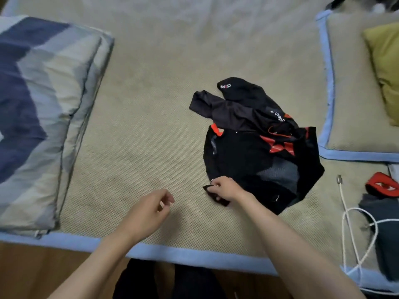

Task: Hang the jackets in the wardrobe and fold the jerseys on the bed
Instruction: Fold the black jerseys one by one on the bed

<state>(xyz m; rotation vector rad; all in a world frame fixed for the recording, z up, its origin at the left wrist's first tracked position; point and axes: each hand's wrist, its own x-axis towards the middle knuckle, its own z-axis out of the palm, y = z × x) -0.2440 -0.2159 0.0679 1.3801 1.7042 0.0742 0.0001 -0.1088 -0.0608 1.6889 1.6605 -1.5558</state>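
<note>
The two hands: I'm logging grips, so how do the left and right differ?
The right hand pinches a corner of the black jersey; the left hand holds nothing. The right rests at the jersey's near edge; the left hovers over bare mat, fingers loosely curled. Both reach forward over the bed.

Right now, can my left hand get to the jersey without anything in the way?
Probably yes. The left hand is empty over bare mat, and nothing lies between it and the jersey, whose near corner the right hand pinches.
</note>
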